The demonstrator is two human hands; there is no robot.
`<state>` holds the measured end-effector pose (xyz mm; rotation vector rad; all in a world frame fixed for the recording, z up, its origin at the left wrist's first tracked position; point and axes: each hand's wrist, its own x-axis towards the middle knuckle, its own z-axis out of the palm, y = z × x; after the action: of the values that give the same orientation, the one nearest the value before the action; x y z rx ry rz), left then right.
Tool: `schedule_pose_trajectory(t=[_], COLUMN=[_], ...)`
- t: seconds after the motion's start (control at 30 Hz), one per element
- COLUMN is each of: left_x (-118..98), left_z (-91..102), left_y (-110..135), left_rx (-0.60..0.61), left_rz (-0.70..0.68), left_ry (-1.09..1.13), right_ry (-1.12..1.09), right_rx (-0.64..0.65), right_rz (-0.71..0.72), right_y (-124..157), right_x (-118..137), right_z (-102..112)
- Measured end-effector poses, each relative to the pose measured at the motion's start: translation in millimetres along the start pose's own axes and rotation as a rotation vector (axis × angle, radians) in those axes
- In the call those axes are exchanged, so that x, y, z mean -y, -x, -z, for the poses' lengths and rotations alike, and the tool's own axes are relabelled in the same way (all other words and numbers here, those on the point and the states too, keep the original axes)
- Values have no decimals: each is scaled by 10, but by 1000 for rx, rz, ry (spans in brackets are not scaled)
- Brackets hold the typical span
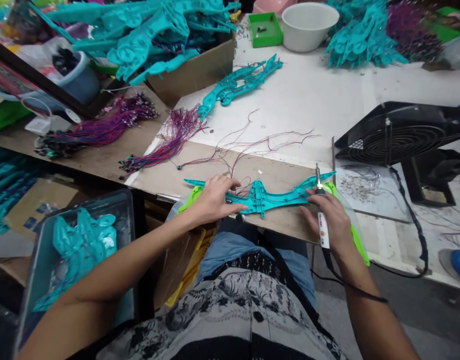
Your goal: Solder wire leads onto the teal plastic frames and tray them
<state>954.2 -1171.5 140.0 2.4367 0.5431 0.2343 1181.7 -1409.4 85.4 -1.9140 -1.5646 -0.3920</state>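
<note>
A long turquoise plastic part (pixel 278 199) lies across the table's front edge, its ribbed inner side up. My left hand (pixel 214 197) grips its left section, thumb and fingers closed about it near a small black component (pixel 228 199). Thin red and dark wires (pixel 245 187) run beside those fingers. Between the fingers of my right hand (pixel 333 220) is a soldering iron (pixel 322 225) with a white handle, its metal tip pointing up and away. That hand is beside the part's right end. Bright green pieces (pixel 359 245) show under both ends.
Loose wires (pixel 267 145) and a wire bundle (pixel 169 142) lie ahead. A black fan (pixel 395 135) stands right, above a debris-strewn board (pixel 376 200). The iron's cord (pixel 338 280) crosses my right forearm. Turquoise parts fill a cardboard box (pixel 199 72) and a dark bin (pixel 126 220).
</note>
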Motion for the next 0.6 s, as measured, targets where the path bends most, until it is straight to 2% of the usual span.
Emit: schedule_pose_trajectory(t=[0.17,0.27,0.4,0.6], left_x=[-103,-93,-50,-16], left_z=[-48,-19,22,32], left_y=[-244,-287,-257,-220], left_rx=[63,71,41,-125], left_rz=[224,303,330,254], left_ry=[407,668,786,854], right_ry=[-38,-71,-121,-161], right_rx=[43,109,173,142], right_rz=[40,59,120,135], right_y=[-117,-178,-238,-306], right_x=[14,27,25,-40], right_z=[-157,-234,-337,-401])
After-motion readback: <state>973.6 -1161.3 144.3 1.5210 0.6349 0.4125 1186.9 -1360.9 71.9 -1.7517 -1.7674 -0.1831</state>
